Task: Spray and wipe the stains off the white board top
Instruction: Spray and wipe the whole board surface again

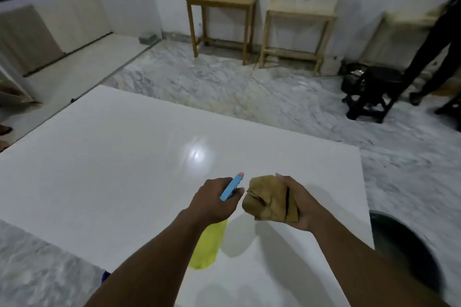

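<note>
The white board top (129,157) fills the middle of the view, glossy, with a light glare near its centre. My left hand (212,200) grips a spray bottle (208,244) with a yellow body and a blue head, nozzle pointing away over the board. My right hand (299,204) holds a crumpled brown cloth (269,198) just to the right of the nozzle, above the board. No stains are plain to see on the surface.
Marble floor surrounds the board. Two wooden tables (222,22) (296,37) stand against the far wall. A black stool (371,92) and a person's dark-clothed legs (434,50) are at the far right. A dark round bin (409,252) sits by the board's right edge. Cabinets (50,30) stand at the left.
</note>
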Motion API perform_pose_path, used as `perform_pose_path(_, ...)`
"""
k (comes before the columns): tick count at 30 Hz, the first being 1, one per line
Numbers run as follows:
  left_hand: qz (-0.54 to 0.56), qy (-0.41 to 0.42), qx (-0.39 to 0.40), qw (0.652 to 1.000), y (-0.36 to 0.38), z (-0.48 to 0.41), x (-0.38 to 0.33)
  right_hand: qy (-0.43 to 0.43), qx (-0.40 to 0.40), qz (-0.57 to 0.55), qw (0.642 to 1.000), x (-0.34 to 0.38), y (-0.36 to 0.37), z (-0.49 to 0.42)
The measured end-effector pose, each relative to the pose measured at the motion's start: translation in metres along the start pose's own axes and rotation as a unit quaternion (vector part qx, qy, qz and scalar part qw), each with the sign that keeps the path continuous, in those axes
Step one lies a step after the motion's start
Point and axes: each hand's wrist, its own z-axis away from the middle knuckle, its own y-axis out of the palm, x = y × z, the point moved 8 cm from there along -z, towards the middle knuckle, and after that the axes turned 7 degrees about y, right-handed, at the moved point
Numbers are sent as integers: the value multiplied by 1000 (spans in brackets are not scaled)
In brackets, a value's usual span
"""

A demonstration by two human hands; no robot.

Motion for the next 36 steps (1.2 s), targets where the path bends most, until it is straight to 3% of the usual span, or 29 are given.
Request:
perform_pose_path(4,5,44,49,998,25,-18,-7,-9,-139,32,990,-1,-44,15)
perform_pose_path(7,7,74,35,997,33,-26,-6,1,-234,77,969,-5,-65,27)
perform_pose_path(12,47,121,-5,992,42,-17,-1,36,-254,159,953,-30,-62,33)
perform_pose_path(16,93,140,-43,985,46,-16,-4,18,-373,357,856,-18,-83,40)
perform_pose_path(22,115,158,-80,977,75,-4,-13,-97,-390,533,745,-24,-116,22)
perform_pose_path(25,107,147,-82,980,94,1,-17,-42,-316,595,738,-77,-132,-6)
perform_pose_path(27,102,140,-91,981,106,5,-21,-13,-291,639,711,-107,-133,-15)
perform_pose_path(31,101,133,-104,981,131,18,-35,-75,-322,649,685,-144,-124,4)
perform_pose_path(36,110,143,-121,976,151,33,-63,-140,-321,618,704,-181,-131,36)
